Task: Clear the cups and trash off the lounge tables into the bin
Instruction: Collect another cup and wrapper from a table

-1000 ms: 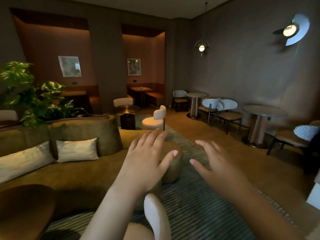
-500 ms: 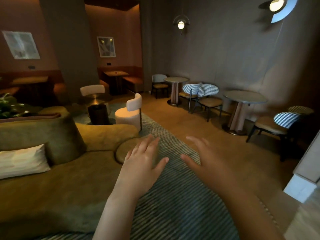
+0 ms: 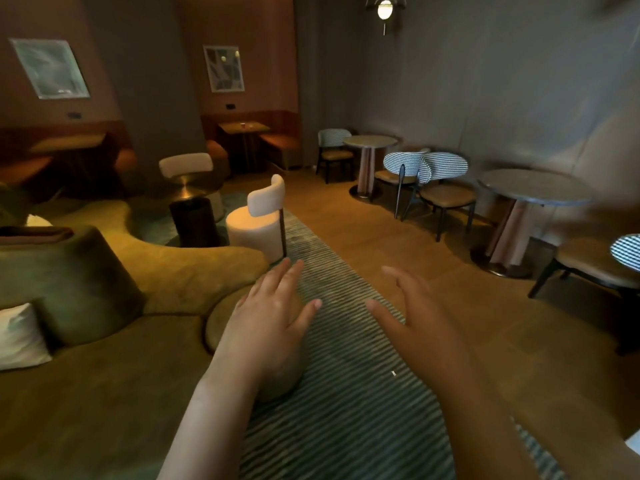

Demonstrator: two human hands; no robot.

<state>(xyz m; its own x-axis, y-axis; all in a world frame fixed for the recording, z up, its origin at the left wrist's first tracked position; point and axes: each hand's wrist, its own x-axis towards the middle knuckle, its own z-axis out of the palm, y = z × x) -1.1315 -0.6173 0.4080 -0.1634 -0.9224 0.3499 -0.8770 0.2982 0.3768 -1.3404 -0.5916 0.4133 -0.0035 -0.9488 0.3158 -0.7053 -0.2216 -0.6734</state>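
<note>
We held both hands out before us in the lower middle of the frame, palms down and holding nothing. The left hand (image 3: 266, 327) hung over the rounded end of the sofa (image 3: 104, 393) and the edge of the rug (image 3: 346, 427), its fingers (image 3: 282, 277) straight and a little apart, thumb out to the right. The right hand (image 3: 415, 327) hung over the rug beside it, its fingers (image 3: 398, 277) likewise straight and spread, thumb pointing toward the left hand; the two hands were near each other but apart.

Just below the right hand in the frame a small white scrap (image 3: 393, 373) lay on the rug; we could not tell what it was. In the upper middle, well away from our hands, a booth bench (image 3: 256, 127) carried what looked like a cup (image 3: 243, 125), too small for us to be sure.

Along the wall at the right stood two round benches, the far bench (image 3: 370, 141) and the near bench (image 3: 533, 192), with two checked chairs (image 3: 443, 164) between them; the tops of both showed blurred. At the left middle a dark low bench (image 3: 194, 216) stood between two cream chairs (image 3: 258, 220); a white cushion (image 3: 19, 337) lay on the sofa at the left edge. Two pictures (image 3: 223, 69) hung on the walls in the upper left, and a lamp (image 3: 384, 10) glowed at the top of the frame.
</note>
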